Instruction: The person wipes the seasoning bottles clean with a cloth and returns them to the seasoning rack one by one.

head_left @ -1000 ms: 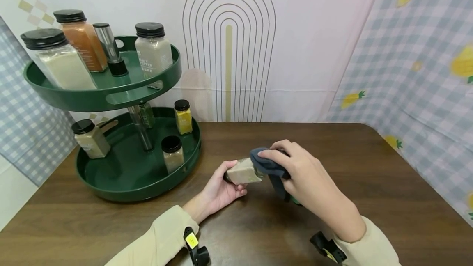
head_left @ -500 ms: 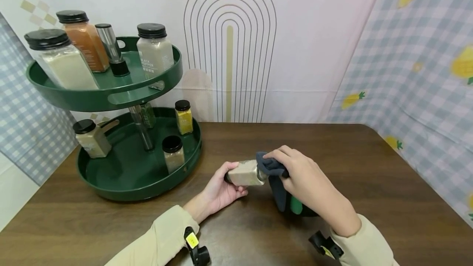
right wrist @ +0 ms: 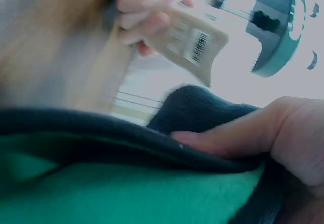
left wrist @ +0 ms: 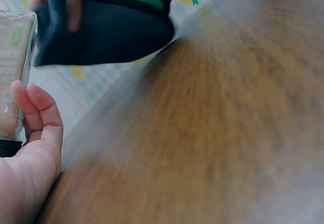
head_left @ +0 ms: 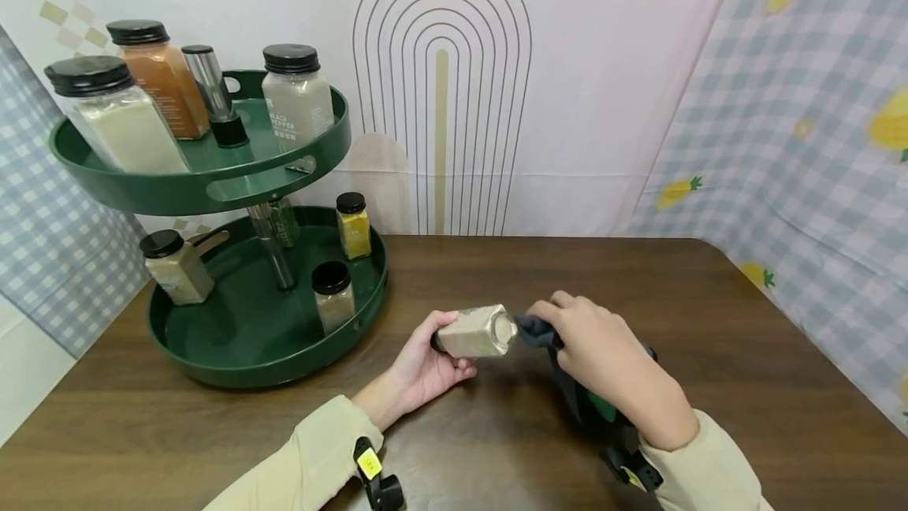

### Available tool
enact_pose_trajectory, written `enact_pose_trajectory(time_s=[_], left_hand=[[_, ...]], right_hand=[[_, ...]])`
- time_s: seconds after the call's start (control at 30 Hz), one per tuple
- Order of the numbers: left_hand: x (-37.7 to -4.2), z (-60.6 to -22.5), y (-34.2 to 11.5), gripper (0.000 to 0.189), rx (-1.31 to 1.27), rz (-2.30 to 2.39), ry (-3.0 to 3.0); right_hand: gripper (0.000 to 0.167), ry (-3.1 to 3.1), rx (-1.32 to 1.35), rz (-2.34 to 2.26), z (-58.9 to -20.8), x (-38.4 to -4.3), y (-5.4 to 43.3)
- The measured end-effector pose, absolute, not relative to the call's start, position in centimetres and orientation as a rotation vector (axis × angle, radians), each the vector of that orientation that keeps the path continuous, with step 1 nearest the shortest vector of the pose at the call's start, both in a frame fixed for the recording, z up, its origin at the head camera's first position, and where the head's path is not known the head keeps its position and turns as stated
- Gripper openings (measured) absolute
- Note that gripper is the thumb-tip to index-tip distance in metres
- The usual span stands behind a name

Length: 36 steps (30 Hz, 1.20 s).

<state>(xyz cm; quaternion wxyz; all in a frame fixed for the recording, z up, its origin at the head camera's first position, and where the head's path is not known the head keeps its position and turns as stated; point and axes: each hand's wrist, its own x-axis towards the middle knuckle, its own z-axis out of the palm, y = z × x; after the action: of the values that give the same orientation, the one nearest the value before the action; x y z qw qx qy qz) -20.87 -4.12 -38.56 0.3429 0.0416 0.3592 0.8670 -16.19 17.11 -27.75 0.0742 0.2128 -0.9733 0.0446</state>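
Note:
My left hand (head_left: 429, 365) grips a clear spice jar (head_left: 477, 333) by its black-lidded end, fingers curled around it. The jar lies nearly level with its bottom toward the right and holds pale powder; a barcode label shows on the jar (right wrist: 195, 44) in the right wrist view. Just right of the jar's bottom, my right hand (head_left: 603, 349) pinches a dark blue-grey cloth (head_left: 537, 331) with a green side. A small gap separates cloth and jar. In the left wrist view the cloth (left wrist: 109, 29) hangs folded from the right hand's fingers.
On the left stands a two-tier green rack. Its upper tray (head_left: 142, 192) bears large jars and a metal cylinder (head_left: 213, 93). The lower tray (head_left: 262, 375) carries small jars, among them a yellow one (head_left: 352, 229). A patterned curtain (head_left: 582, 85) hangs behind the brown table (head_left: 454, 448).
The right hand has drawn the cloth off the jar's bottom end, moving right and slightly down, so that end now shows. The left hand and its jar have hardly moved.

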Motion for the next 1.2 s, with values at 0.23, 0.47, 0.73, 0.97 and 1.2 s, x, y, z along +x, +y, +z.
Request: enact_pose_trajectory(time_s=[0.23, 0.47, 0.73, 0.97, 1.2], left_hand=[[-20.9, -38.5, -4.0, 0.029, 0.067, 2.262, 0.946], [-20.9, -38.4, -4.0, 0.028, 0.067, 2.262, 0.954], [-20.9, -38.5, -4.1, 0.028, 0.057, 2.279, 0.936], [-20.9, -38.5, -4.1, 0.027, 0.083, 2.277, 0.945], [-20.9, -38.5, -4.1, 0.028, 0.105, 2.289, 0.929]], right_hand=[[0.049, -2.595, 0.747, 0.428, -26.9, -15.5, 17.0], [0.052, -2.613, 0.990, 0.411, -27.1, -15.0, 16.6], [0.057, -2.686, 1.038, 0.339, -27.0, -14.9, 17.0], [0.051, -2.682, 1.056, 0.246, -26.9, -14.9, 17.1], [0.041, -2.716, 1.008, 0.004, -26.7, -14.8, 17.3]])
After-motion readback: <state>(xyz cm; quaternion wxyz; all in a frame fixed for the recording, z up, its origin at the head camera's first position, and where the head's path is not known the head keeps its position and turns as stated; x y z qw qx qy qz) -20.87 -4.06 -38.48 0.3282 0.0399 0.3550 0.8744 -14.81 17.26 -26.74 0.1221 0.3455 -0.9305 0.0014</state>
